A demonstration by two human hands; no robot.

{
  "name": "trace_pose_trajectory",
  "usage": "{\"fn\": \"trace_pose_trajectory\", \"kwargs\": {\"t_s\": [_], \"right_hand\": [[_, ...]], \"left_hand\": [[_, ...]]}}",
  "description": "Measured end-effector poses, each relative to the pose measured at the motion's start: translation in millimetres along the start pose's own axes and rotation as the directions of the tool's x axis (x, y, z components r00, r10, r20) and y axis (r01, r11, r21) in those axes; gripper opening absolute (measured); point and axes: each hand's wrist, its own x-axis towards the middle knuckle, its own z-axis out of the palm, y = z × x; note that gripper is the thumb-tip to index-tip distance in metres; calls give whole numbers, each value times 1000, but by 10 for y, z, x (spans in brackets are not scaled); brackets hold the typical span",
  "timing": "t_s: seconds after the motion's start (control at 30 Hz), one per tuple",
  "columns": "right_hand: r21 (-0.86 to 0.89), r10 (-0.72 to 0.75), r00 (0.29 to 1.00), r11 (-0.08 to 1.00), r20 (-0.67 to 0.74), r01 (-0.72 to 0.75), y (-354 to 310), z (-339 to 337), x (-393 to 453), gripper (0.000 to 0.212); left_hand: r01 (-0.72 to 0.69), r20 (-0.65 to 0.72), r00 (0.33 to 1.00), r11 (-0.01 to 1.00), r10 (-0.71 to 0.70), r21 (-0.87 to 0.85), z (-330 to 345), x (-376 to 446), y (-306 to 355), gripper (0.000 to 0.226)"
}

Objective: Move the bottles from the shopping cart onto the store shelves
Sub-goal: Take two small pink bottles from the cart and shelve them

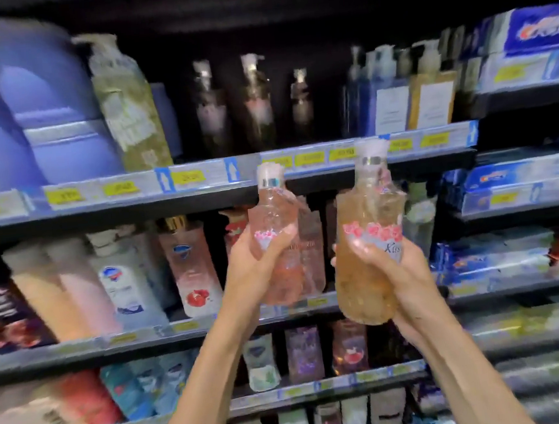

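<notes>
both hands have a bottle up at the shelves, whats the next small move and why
Probably push the left hand forward to stand its pink bottle in the shelf row behind it, beside similar pink bottles. Both hands are full, so the right hand's orange bottle waits.

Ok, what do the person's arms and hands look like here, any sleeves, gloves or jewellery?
Both forearms are bare as far as the frame shows: no sleeves visible. The left hand and right hand wear no gloves. No watch, bracelet or ring is visible, though the picture is blurry.
</notes>
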Motion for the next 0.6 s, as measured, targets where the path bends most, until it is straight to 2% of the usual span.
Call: {"fn": "trace_pose_trajectory", "kwargs": {"t_s": [0.13,0.27,0.4,0.5,0.6], "right_hand": [[-16,-48,996,999,80,49,-100,283,123,61],[-50,-56,991,997,124,62,-207,381,241,67],[-138,-61,984,987,166,84,-487,474,491,53],[-198,40,974,980,224,5,-784,603,790,48],[-269,91,975,963,201,-35,-1026,769,1198,34]], "left_hand": [[-58,-20,998,998,59,30,-216,95,202,34],[-111,22,994,993,111,37,-270,178,342,30],[-142,7,990,989,142,45,-316,298,486,42],[-165,-9,986,986,165,29,-356,387,565,48],[-171,-37,985,985,170,-2,-381,446,582,51]]}}
